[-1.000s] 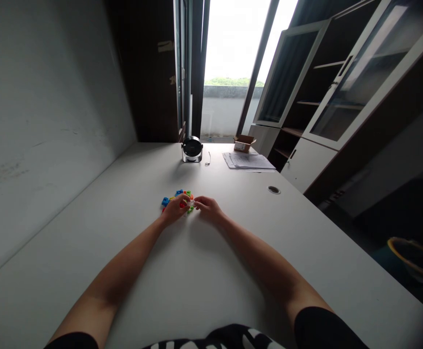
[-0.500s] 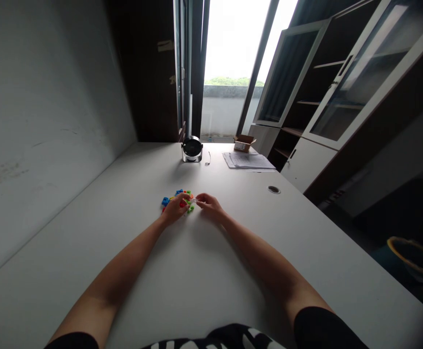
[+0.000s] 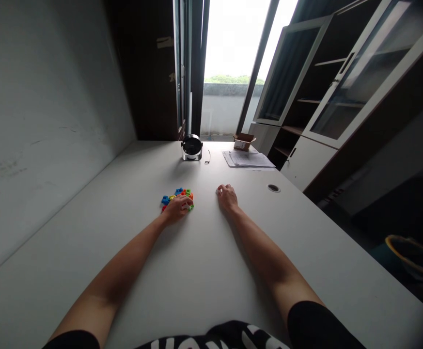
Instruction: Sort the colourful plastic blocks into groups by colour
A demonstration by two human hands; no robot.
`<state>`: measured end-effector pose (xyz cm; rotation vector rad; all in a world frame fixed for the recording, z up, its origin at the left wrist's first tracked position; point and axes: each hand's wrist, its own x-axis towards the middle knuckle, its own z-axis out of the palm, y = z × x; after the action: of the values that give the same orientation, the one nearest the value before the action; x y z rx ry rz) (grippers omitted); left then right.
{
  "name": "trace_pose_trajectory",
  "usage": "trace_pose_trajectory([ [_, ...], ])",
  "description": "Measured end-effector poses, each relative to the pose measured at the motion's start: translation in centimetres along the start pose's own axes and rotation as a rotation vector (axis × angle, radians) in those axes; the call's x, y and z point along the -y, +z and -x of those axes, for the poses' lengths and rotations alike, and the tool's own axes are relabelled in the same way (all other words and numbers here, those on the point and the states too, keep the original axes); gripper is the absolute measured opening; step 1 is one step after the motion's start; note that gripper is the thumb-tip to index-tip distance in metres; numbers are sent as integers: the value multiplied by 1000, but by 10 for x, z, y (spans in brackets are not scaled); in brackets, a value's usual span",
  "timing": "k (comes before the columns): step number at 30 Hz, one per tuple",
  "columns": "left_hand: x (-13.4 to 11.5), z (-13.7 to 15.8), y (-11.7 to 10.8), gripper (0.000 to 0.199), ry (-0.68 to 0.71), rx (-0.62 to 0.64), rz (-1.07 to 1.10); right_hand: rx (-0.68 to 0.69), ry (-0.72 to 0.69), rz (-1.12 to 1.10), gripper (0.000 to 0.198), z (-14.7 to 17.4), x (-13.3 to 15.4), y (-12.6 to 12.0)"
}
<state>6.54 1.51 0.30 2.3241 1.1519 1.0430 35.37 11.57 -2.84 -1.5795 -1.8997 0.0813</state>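
Observation:
Brightly coloured plastic toy blocks (image 3: pixel 165 199) in blue, red, yellow, orange and green lie in a small heap on the white table. My left hand (image 3: pixel 175 208) rests over the near side of this heap, fingers curled, with a white block (image 3: pixel 185 206) showing between thumb and fingers. Its palm hides part of the heap. To the right, apart from the heap, my right hand (image 3: pixel 227 198) is low over the table. Its thumb and fingers pinch a small white block (image 3: pixel 217 191), partly covered by the fingertips.
At the table's far side stand a round black device on a metal bracket (image 3: pixel 191 147) and an open cardboard box (image 3: pixel 243 141). Papers (image 3: pixel 251 160) lie before the box, and a thin wire-like item (image 3: pixel 208 157) lies left of them. A round cable hole (image 3: pixel 274 188) is at the right.
My right hand has moved right, away from the heap, carrying a small white block. My left hand has stayed over the heap, with its fingers slightly shifted.

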Motion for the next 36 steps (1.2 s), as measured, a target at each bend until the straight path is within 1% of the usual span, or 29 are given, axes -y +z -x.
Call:
trace_pose_trajectory([
  [3, 2, 0, 1, 38, 13, 2, -21, 30, 71, 16, 23, -3, -12, 3],
  [7, 3, 0, 2, 36, 11, -10, -49, 46, 106, 20, 34, -6, -20, 1],
  [12, 0, 1, 1, 26, 11, 11, -102, 111, 171, 110, 43, -7, -17, -5],
  [16, -3, 1, -1, 22, 16, 29, -136, 175, 149, 174, 49, -5, -9, -10],
  [21, -3, 1, 0, 23, 11, 49, -168, 187, 71, 214, 45, -2, -3, -13],
  [24, -3, 1, -1, 22, 13, 54, -175, 174, 109, 183, 41, -4, -5, -13],
  [27, -4, 1, -1, 21, 9, 56, -179, 132, 157, 107, 34, -7, -11, -11],
  [33, -4, 1, -1, 20, -1, 68, -188, 39, 139, -11, 21, -10, -23, -5],
  [36, -3, 1, -1, 20, 1, 68, -192, 5, 152, -44, 23, -11, -26, -3],
])
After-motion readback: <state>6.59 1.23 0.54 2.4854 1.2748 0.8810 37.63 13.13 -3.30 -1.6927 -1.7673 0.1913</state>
